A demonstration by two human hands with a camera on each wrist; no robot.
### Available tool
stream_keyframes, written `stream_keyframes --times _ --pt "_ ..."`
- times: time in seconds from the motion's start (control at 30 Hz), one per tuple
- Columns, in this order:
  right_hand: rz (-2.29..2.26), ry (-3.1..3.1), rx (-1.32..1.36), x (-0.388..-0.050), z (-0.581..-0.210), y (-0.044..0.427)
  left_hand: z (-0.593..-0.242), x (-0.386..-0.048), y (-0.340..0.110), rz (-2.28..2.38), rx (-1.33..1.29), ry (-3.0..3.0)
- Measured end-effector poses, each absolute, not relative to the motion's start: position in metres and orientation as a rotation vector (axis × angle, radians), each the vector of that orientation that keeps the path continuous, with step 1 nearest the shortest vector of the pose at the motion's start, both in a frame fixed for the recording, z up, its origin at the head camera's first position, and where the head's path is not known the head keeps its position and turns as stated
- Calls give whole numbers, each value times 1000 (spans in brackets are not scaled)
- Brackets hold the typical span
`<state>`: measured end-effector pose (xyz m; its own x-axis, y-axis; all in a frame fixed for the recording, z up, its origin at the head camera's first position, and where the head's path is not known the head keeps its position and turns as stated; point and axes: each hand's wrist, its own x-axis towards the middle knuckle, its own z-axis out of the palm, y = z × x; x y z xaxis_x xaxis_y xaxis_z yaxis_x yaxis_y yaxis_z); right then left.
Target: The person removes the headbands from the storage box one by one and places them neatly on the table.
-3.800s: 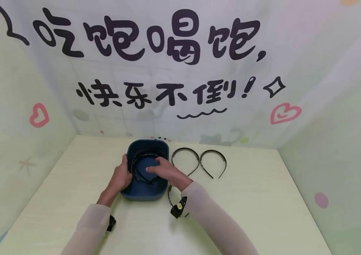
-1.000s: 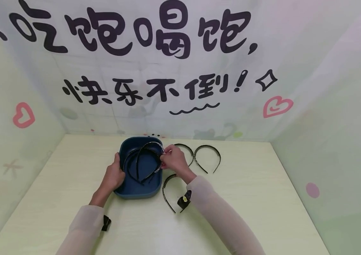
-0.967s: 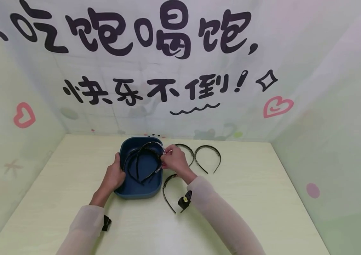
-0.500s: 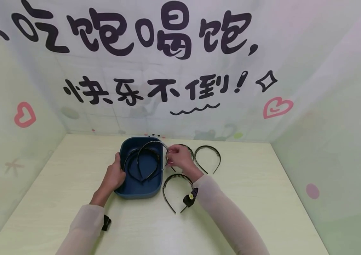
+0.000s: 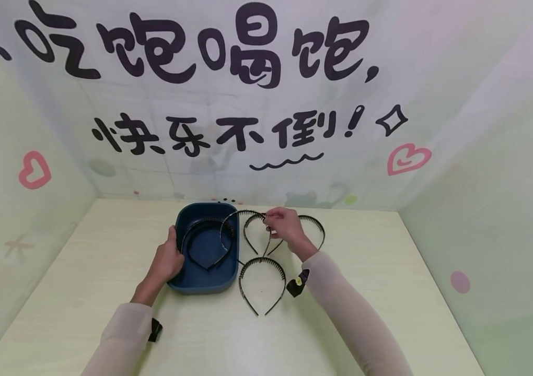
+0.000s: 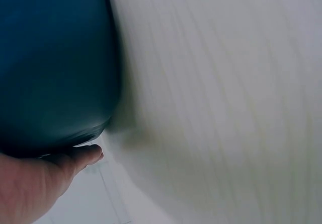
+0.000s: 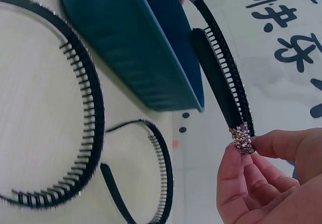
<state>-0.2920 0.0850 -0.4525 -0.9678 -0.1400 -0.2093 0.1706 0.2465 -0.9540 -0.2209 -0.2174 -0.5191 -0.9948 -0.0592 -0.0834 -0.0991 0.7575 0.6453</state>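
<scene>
My left hand [image 5: 169, 258] holds the left wall of a dark blue plastic bin [image 5: 203, 289]; in the left wrist view, its fingers [image 6: 83, 156] lie against the bin's outside. Inside the bin lies black headband material [image 5: 200, 223], its count unclear where arcs overlap. Between thumb and fingertips, my right hand [image 5: 287, 227] pinches a black toothed headband [image 5: 245, 212] by a glittery, stone-covered section [image 7: 242, 138]. That headband is raised, partly over the bin's right rim and partly over the table.
Three black toothed headbands lie right of the bin: one nearer the person [image 5: 262, 259], one behind it [image 5: 246, 230], and one farther right [image 5: 322, 232], partly behind my right hand. A printed cloth backdrop [image 5: 229, 172] rises along the table's back edge [image 5: 365, 210].
My right hand, earlier reaching into the bin, has lifted a headband and carried it rightward, off most of the bin. The left hand keeps its place on the bin.
</scene>
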Motion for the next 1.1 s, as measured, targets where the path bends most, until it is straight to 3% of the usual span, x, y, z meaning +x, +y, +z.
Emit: stream_keyframes --times 1.1 --pt "-1891 2256 472 -325 -478 202 -521 -221 -219 1085 -119 2879"
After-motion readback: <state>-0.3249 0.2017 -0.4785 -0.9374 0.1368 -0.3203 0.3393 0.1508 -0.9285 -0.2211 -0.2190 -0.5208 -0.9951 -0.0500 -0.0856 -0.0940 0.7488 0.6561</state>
